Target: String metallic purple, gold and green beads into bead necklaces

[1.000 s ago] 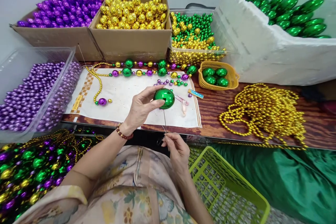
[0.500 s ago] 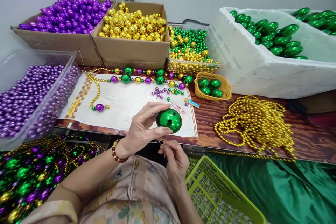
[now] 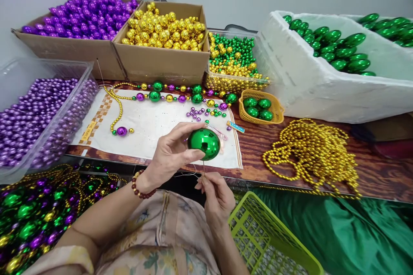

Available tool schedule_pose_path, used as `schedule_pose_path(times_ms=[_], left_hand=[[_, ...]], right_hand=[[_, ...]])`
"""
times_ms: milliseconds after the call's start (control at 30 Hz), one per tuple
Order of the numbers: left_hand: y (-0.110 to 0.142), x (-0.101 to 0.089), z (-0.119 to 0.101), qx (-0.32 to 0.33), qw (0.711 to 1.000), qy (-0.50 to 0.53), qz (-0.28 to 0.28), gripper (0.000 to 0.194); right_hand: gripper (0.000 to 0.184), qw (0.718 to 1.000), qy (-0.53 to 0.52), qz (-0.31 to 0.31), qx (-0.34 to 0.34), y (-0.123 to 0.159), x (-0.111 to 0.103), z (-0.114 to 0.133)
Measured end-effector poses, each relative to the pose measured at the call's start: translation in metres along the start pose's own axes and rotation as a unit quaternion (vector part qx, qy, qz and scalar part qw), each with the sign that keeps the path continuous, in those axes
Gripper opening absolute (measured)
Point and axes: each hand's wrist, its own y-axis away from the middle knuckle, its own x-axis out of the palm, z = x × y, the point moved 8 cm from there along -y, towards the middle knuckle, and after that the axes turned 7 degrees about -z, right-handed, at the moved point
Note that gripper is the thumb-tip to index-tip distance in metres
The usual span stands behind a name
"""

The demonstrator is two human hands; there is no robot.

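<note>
Between the thumb and fingers of my left hand (image 3: 171,148) is a large shiny green bead (image 3: 204,144), held above the front edge of a white cloth (image 3: 155,124). Just below it, my right hand (image 3: 216,195) pinches a thin needle (image 3: 203,166) that points up at the bead's underside. Whether the tip is inside the bead is hidden. A fine thread (image 3: 190,175) loops beside the right fingertips. Behind the hands, a strand of green, purple and gold beads (image 3: 169,98) lies along the cloth's far side, with loose small purple beads (image 3: 194,114) near it.
An orange basket (image 3: 279,114) holds green beads, left of a foam box (image 3: 290,68). Gold bead strings (image 3: 322,154) lie at right. Cardboard boxes (image 3: 161,60) and a clear tub (image 3: 87,73) stand behind and left. A lime crate (image 3: 277,232) sits below the table.
My left hand and the green bead have shifted slightly left and up. More of the needle now shows between the bead and my right fingers.
</note>
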Motion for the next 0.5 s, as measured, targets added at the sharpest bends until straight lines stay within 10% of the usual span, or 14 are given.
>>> schedule_pose_path(times_ms=[500], left_hand=[[-0.01,-0.01,0.006,-0.003,0.999,-0.016,-0.041,0.043]], right_hand=[[0.013,1.0,-0.012,0.01,0.022,-0.01,0.019,-0.004]])
